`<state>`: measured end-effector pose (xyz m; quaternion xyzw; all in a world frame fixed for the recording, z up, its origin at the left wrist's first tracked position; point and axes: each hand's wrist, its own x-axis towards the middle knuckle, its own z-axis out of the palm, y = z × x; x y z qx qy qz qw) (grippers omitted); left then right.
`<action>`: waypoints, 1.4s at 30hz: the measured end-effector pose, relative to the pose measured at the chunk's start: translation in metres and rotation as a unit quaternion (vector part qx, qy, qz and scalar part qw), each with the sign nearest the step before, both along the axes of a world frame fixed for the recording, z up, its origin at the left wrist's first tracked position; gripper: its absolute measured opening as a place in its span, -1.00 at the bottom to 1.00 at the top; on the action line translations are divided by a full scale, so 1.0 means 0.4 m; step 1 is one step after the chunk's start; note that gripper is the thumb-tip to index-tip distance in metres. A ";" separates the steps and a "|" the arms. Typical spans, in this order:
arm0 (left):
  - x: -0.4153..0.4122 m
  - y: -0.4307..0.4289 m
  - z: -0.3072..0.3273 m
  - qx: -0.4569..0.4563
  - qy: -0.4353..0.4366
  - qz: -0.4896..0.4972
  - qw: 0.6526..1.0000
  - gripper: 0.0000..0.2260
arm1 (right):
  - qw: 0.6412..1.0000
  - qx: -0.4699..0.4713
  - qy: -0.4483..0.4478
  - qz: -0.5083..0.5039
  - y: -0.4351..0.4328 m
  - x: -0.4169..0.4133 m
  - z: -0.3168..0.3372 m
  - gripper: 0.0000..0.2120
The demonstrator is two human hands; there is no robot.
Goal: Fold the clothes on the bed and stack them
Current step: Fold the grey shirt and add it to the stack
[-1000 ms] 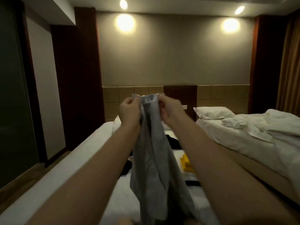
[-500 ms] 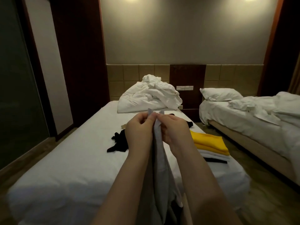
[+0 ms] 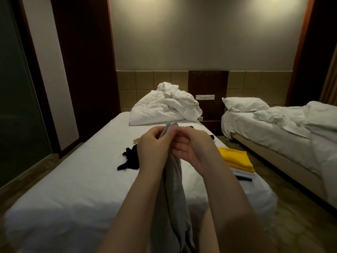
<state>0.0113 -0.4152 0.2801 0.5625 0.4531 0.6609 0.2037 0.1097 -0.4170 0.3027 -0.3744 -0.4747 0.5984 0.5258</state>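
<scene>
Left grip [image 3: 152,145] and right grip [image 3: 194,148] close together, pinched on grey garment [image 3: 175,189]

Grey garment [image 3: 175,189]: thin matt cloth, jersey-like, hanging in long soft folds. Bed [image 3: 73,189]: white sheet, matt woven cloth, mostly smooth, faint creases. Duvet [image 3: 164,108] at the bed's head: white cloth, matt, heavily crumpled. Black garment [image 3: 130,159] mid-bed: matt dark cloth, bunched; weave unreadable. Folded stack [image 3: 235,157] on the bed's right edge: yellow cloth on top, matt and flat, white and black cloth beneath. Wall tiles [image 3: 144,81] behind the bed: tan, padded-looking, low sheen. Dark panel [image 3: 207,83] beside them: wood-look, satin. Switch plate [image 3: 205,97] on it: smooth pale plastic. Floor [image 3: 291,207] right of the bed: hard, mottled, slight gloss. Pane [image 3: 16,106] left of the bed: dark, smooth, glass-like.
</scene>
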 end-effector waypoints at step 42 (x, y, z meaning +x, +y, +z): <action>-0.078 0.038 0.020 0.010 0.248 0.051 0.967 -0.74 | 0.764 0.435 -0.398 -0.261 0.146 0.090 0.119 -0.61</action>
